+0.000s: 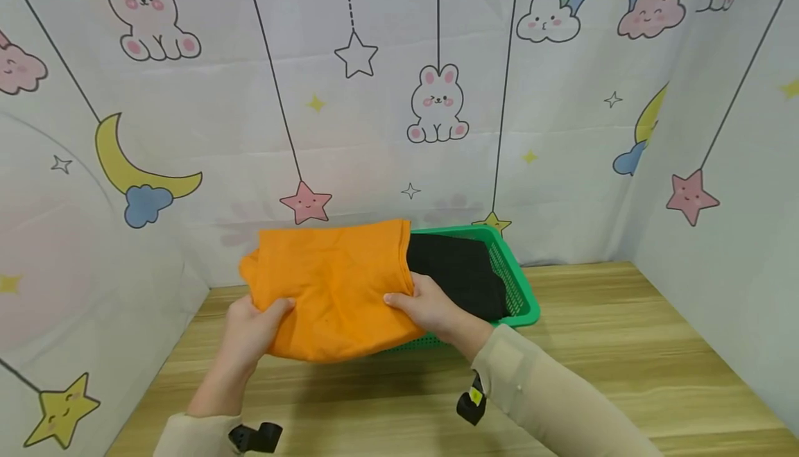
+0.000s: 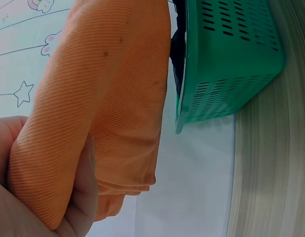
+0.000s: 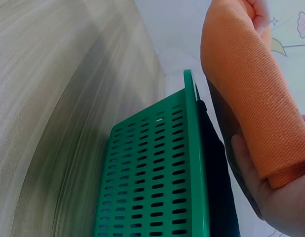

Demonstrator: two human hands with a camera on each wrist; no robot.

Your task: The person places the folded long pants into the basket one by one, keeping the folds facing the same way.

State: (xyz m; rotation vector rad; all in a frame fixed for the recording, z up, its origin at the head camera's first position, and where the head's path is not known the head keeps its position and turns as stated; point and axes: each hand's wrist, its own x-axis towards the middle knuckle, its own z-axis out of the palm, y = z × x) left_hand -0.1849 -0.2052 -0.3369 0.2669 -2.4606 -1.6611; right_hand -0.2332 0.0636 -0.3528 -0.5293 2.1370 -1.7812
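Observation:
A folded orange garment (image 1: 337, 283) is held up between both hands, over the left part of a green basket (image 1: 527, 297). My left hand (image 1: 246, 329) grips its near left edge, thumb on top and fingers underneath, as the left wrist view also shows. At the right edge, my right hand (image 1: 437, 308) pinches the fabric in the same way. Its layers (image 2: 128, 187) show along one end in the left wrist view. Inside the basket lies a folded black cloth (image 1: 458, 273), partly hidden behind the orange one.
The basket stands on a wood-grain table (image 1: 599, 346) near the back. White curtains (image 1: 374, 166) printed with rabbits, stars and clouds enclose the back and sides. In the right wrist view, the basket's slotted wall (image 3: 147, 173) stands beside the raised garment.

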